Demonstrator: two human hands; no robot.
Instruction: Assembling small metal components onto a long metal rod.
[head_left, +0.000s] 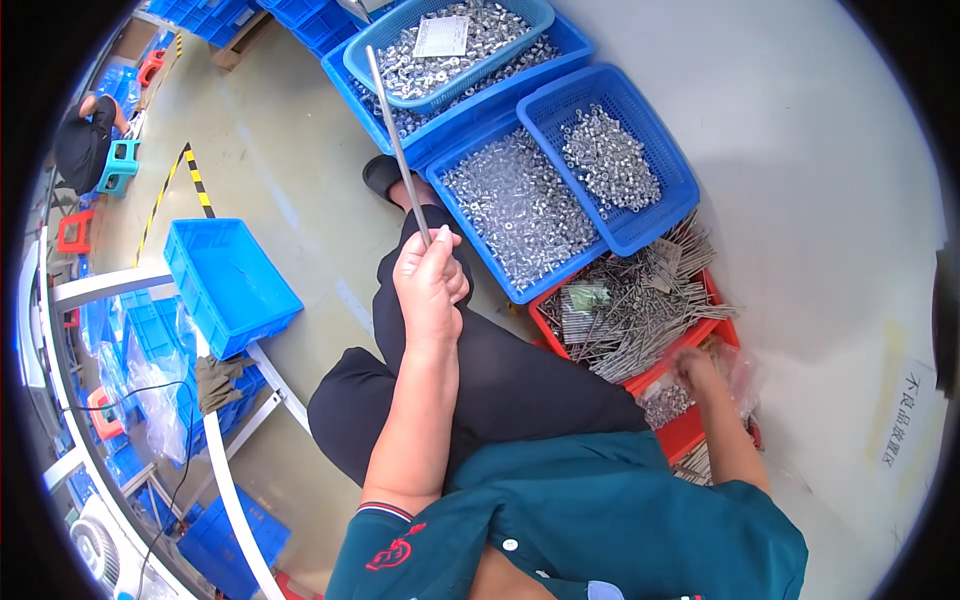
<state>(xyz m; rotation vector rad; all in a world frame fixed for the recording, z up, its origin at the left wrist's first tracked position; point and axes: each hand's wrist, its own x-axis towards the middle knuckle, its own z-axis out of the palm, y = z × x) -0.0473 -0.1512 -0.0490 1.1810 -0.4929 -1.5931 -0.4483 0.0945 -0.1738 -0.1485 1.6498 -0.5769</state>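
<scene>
My left hand (430, 285) is closed in a fist around a long thin metal rod (396, 145), which points up and away over the floor. Out to the right, my right hand (697, 368) reaches down into a clear plastic bag (740, 375) of small metal parts (667, 404) in a red bin (683, 436). Its fingers look drawn together, but their tips are hidden. Just beyond that hand, another red bin (722, 308) holds a heap of thin metal rods (640, 310).
Blue crates (515, 292) of small metal fittings stand ahead, with a smaller blue basket (628, 240) on one. A light-blue basket (440, 100) tops the far crate. On the left, a blue crate (235, 335) sits by a white frame (225, 480). Someone (85, 145) is at the far left.
</scene>
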